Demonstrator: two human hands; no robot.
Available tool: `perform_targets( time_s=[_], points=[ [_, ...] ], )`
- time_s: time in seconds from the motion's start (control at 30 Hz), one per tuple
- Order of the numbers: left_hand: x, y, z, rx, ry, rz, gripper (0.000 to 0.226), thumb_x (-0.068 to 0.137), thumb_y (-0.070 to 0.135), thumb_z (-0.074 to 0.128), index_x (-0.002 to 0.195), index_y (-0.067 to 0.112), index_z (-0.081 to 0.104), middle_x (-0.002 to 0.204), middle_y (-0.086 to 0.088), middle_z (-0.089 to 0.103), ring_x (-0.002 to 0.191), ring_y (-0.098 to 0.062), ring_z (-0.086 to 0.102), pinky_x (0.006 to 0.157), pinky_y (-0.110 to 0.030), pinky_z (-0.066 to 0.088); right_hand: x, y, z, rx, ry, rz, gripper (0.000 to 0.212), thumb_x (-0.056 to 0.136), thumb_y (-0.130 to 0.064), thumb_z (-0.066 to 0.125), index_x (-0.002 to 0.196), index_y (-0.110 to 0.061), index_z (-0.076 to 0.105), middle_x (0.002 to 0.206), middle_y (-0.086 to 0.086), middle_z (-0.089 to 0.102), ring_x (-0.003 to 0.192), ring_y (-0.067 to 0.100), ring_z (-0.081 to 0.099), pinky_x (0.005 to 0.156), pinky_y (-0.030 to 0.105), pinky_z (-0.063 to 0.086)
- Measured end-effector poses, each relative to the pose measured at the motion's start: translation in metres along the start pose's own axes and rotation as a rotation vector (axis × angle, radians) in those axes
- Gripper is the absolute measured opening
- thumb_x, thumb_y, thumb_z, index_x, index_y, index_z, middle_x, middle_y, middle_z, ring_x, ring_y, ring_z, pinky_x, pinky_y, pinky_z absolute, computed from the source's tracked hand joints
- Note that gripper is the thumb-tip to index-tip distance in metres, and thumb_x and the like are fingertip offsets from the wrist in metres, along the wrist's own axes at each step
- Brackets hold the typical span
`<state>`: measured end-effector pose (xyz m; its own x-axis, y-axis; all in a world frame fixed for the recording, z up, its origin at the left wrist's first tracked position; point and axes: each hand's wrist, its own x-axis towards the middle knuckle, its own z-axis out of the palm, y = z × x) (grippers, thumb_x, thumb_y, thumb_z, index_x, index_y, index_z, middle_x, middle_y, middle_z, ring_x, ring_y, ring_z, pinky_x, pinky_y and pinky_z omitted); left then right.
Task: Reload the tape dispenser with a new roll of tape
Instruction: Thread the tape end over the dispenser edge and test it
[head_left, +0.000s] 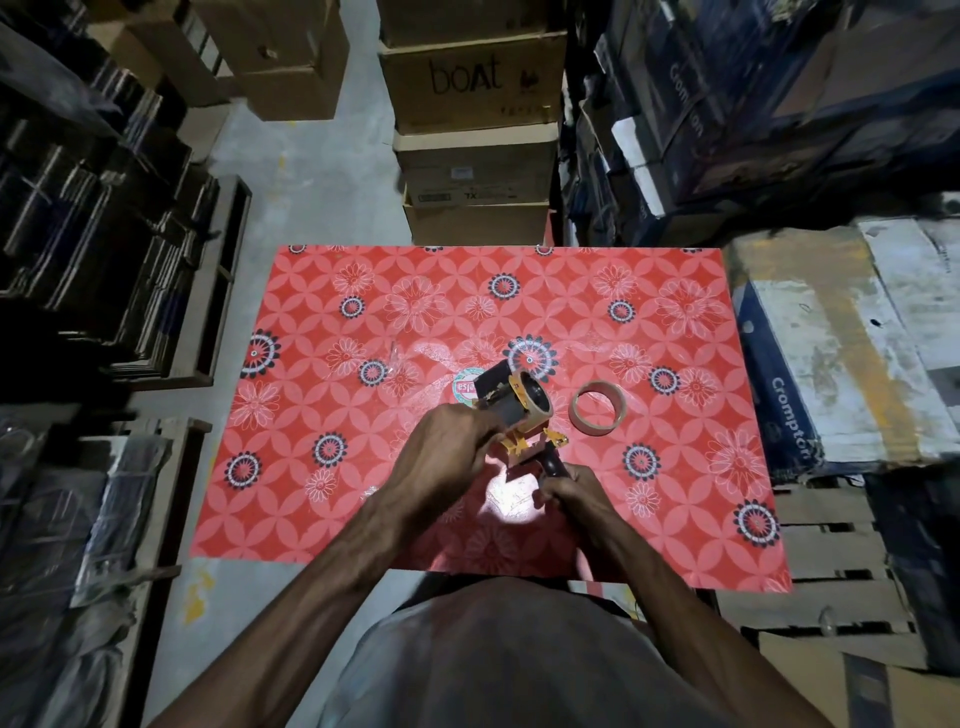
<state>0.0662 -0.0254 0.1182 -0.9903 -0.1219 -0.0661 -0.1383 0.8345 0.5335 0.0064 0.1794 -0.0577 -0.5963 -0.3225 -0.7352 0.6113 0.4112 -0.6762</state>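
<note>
Head cam: dispenser (519, 415) held over the red table (363, 467), long axis running away from the person, roll end up top. Right hand (566, 493) wrapped round its handle, left hand (447, 447) pinching its side. Spare roll (597, 406) lies just right.

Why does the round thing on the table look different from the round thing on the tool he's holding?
The thin brown cardboard ring lies flat on the red flowered tablecloth, untouched. The roll on the orange and black tape dispenser is lifted off the table, tilted on its side, held by the left hand and right hand. The ring looks thin-walled and mostly hollow; the mounted roll looks thicker. Both are round with a hole through the middle.
</note>
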Motion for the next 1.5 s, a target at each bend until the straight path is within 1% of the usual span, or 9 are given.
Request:
perform_targets(
  time_s=[0.13, 0.5, 0.63, 0.8, 0.97, 1.1, 1.3, 1.4, 1.5],
  points=[
    [-0.009, 0.0, 0.007, 0.059, -0.011, -0.003, 0.024, 0.102, 0.015, 0.054, 0.088, 0.013, 0.073, 0.075, -0.003, 0.069, 0.068, -0.018, 0.06, 0.061, -0.036, 0.049, 0.0, -0.001, 0.0, 0.063, -0.002, 0.024, 0.007, 0.065, 0.002, 0.067, 0.065, -0.005, 0.067, 0.054, 0.009, 0.045, 0.045, 0.017, 0.035, 0.049, 0.028, 0.024],
    [0.008, -0.007, 0.003, -0.018, 0.017, 0.028, 0.02, 0.102, 0.03, 0.064, 0.099, 0.019, 0.08, 0.082, 0.004, 0.077, 0.069, -0.009, 0.068, 0.066, -0.025, 0.052, 0.001, 0.007, -0.005, 0.081, -0.026, -0.004, 0.026, 0.055, -0.009, 0.071, 0.075, 0.006, 0.067, 0.072, 0.018, 0.053, 0.066, 0.026, 0.046, 0.057, 0.036, 0.035],
    [0.021, -0.011, -0.004, -0.165, 0.023, 0.022, 0.015, 0.1, 0.015, 0.068, 0.096, 0.012, 0.081, 0.085, 0.006, 0.078, 0.057, 0.012, 0.063, 0.051, -0.009, 0.048, 0.0, 0.008, -0.008, 0.011, -0.023, -0.003, 0.016, 0.053, -0.012, 0.071, 0.067, -0.006, 0.068, 0.071, 0.017, 0.057, 0.071, 0.029, 0.05, 0.067, 0.045, 0.039],
    [0.052, -0.043, -0.006, -0.193, 0.035, -0.099, 0.01, 0.095, 0.014, 0.074, 0.095, 0.008, 0.082, 0.086, -0.003, 0.08, 0.06, -0.004, 0.069, 0.055, -0.027, 0.057, -0.019, -0.007, -0.012, -0.017, -0.046, 0.005, 0.009, 0.057, -0.016, 0.07, 0.064, -0.015, 0.065, 0.058, 0.007, 0.053, 0.046, 0.017, 0.043, 0.047, 0.026, 0.034],
    [0.075, -0.065, 0.005, -0.259, -0.02, -0.209, 0.007, 0.089, 0.011, 0.079, 0.093, 0.005, 0.082, 0.084, -0.005, 0.08, 0.068, -0.01, 0.075, 0.067, -0.032, 0.064, -0.027, -0.005, -0.015, -0.074, -0.053, 0.026, 0.029, 0.054, -0.027, 0.068, 0.077, -0.009, 0.066, 0.056, 0.004, 0.052, 0.045, 0.017, 0.044, 0.047, 0.029, 0.034],
    [0.084, -0.079, 0.023, -0.366, -0.134, -0.332, 0.009, 0.086, 0.011, 0.082, 0.093, 0.005, 0.082, 0.086, -0.001, 0.08, 0.063, 0.01, 0.069, 0.063, -0.011, 0.054, -0.032, -0.003, -0.019, -0.146, -0.063, 0.026, 0.021, 0.067, -0.026, 0.068, 0.08, -0.009, 0.068, 0.062, 0.011, 0.053, 0.047, 0.02, 0.047, 0.048, 0.031, 0.034],
    [0.085, -0.083, 0.035, -0.693, -0.364, -0.482, 0.008, 0.091, 0.004, 0.074, 0.095, 0.007, 0.08, 0.094, -0.002, 0.079, 0.082, -0.007, 0.069, 0.073, -0.02, 0.054, -0.051, -0.008, -0.033, -0.188, -0.172, -0.026, 0.016, 0.096, -0.015, 0.069, 0.081, -0.009, 0.066, 0.052, 0.001, 0.047, 0.039, 0.016, 0.04, 0.041, 0.027, 0.03],
    [0.079, -0.083, 0.042, -0.794, -0.465, -0.459, 0.018, 0.097, -0.002, 0.063, 0.089, 0.01, 0.074, 0.078, 0.001, 0.072, 0.064, -0.007, 0.062, 0.06, -0.02, 0.05, -0.056, -0.012, -0.035, -0.153, -0.255, -0.033, 0.022, 0.098, -0.037, 0.069, 0.083, -0.025, 0.08, 0.05, 0.0, 0.045, 0.038, 0.015, 0.037, 0.042, 0.029, 0.027],
    [0.075, -0.089, 0.043, -0.842, -0.432, -0.542, 0.021, 0.098, -0.002, 0.062, 0.086, 0.011, 0.074, 0.077, -0.007, 0.069, 0.056, -0.012, 0.059, 0.053, -0.023, 0.049, -0.057, -0.017, -0.035, -0.149, -0.297, -0.058, 0.04, 0.095, -0.066, 0.062, 0.099, -0.027, 0.072, 0.055, -0.001, 0.052, 0.04, 0.014, 0.042, 0.043, 0.029, 0.029]
  ],
)
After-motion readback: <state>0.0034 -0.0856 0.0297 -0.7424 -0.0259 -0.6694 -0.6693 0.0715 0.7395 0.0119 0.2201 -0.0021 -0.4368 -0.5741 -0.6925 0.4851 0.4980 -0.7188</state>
